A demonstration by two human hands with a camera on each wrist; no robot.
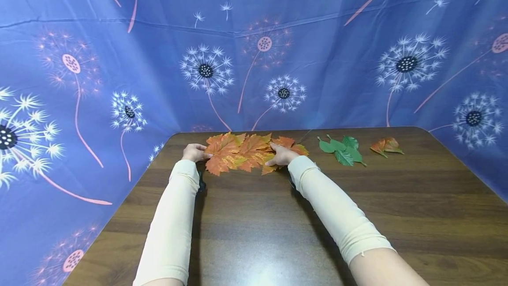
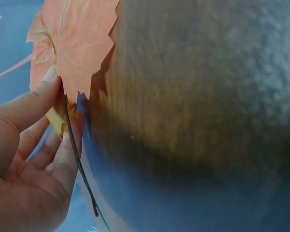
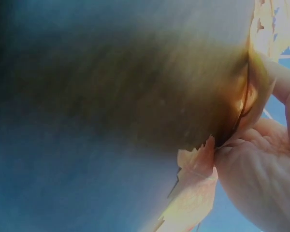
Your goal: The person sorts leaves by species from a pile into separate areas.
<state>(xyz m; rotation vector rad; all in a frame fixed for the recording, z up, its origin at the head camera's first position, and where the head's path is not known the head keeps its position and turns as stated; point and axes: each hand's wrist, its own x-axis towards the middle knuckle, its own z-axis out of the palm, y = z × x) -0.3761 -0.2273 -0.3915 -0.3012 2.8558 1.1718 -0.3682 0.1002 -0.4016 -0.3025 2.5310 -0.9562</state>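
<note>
Orange-and-yellow maple leaves lie in an overlapping row at the table's far side: a left leaf [image 1: 223, 150], a middle leaf [image 1: 253, 150] and a right one [image 1: 297, 148] partly covered by a hand. My left hand [image 1: 194, 152] pinches the left maple leaf at its edge, thumb on top and fingers beneath. In the left wrist view that leaf [image 2: 84, 41] shows its dark stem hanging past the fingers. At the row's right part, my right hand [image 1: 283, 156] grips a maple leaf between thumb and fingers. Its leaf [image 3: 193, 186] looks bent around the hand in the right wrist view.
Several green leaves [image 1: 337, 148] lie in a cluster right of my right hand. Farther right is a small orange-brown leaf pair [image 1: 388, 145]. The brown wooden table [image 1: 254, 215] ends at a blue dandelion-print cloth [image 1: 317, 56] hanging behind and along both sides.
</note>
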